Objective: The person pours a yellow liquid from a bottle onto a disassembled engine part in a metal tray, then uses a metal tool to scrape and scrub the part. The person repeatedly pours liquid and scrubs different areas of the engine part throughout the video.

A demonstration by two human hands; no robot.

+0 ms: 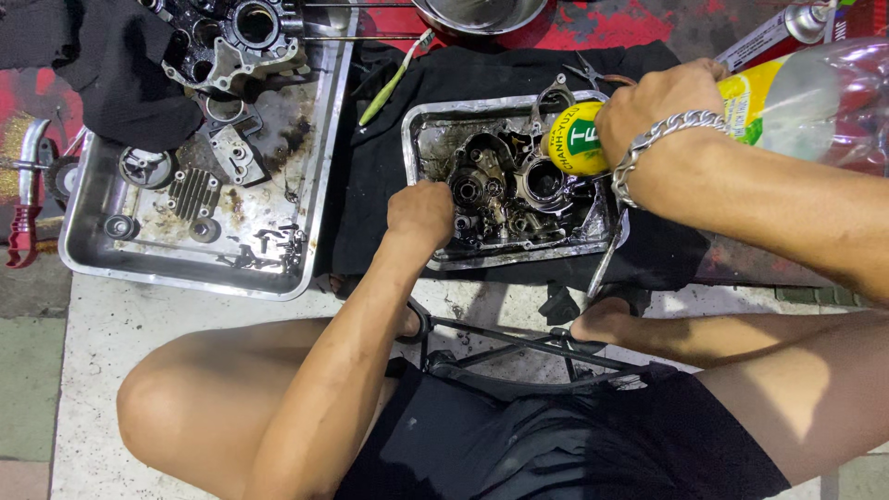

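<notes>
My right hand [659,100], with a silver chain bracelet on its wrist, grips a clear plastic bottle [796,93] near its yellow cap [576,139]. The bottle is tipped on its side, cap toward a greasy metal engine part [505,190]. That part lies in a small steel tray [417,139] on a black cloth. My left hand [421,215] is closed on the left side of the engine part inside the tray.
A larger steel tray [102,264] to the left holds engine covers, a finned plate and loose screws. A black rag [111,65], a green-handled brush [394,81], a steel bowl [477,14] and a spray can [773,35] lie behind. My bare knees frame a black metal stand [519,347].
</notes>
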